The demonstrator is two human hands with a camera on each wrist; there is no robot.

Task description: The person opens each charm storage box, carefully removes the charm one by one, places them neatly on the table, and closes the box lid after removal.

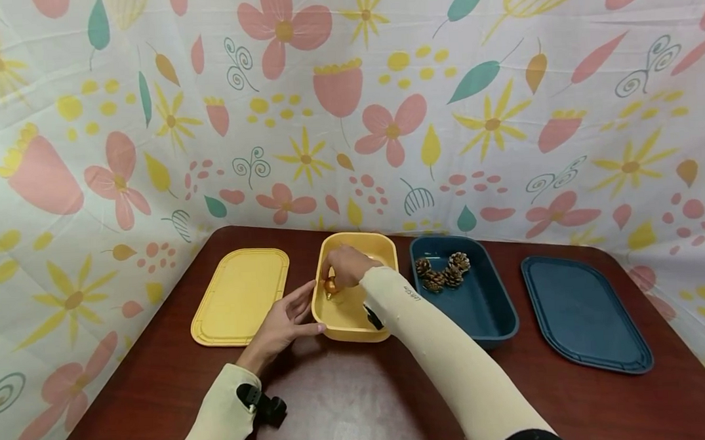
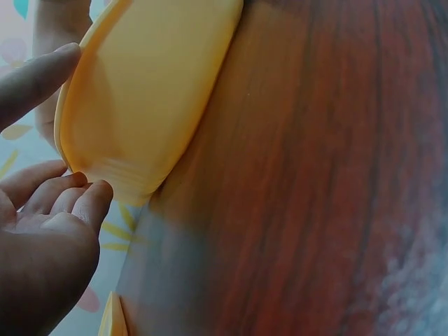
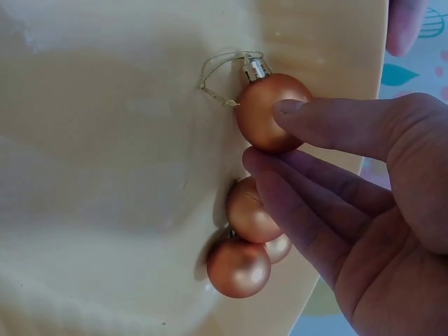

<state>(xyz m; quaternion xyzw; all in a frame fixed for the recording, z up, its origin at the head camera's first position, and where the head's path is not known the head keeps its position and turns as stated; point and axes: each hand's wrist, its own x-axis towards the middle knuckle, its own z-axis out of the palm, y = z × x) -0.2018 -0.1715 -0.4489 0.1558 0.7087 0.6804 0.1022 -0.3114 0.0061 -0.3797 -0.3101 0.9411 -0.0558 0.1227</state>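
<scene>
My right hand (image 1: 347, 267) is inside the yellow box (image 1: 351, 335) and pinches a copper-coloured Christmas ball (image 3: 257, 115) between thumb and fingers. A silver cap and a looped gold string top that ball. Below it in the right wrist view lie a few more copper balls (image 3: 238, 269) on the box floor, one partly hidden behind the others. At the box's near left corner, my left hand (image 1: 283, 325) touches the outside with extended fingers, its thumb (image 2: 49, 73) at the rim in the left wrist view.
Right of the yellow box stands a dark blue box (image 1: 480, 306) with several pine cones (image 1: 434, 281) towards its far left. A yellow lid (image 1: 240, 297) lies to the left, a blue lid (image 1: 587, 315) to the right. A floral cloth (image 1: 348, 115) hangs behind the wooden table (image 1: 360, 403).
</scene>
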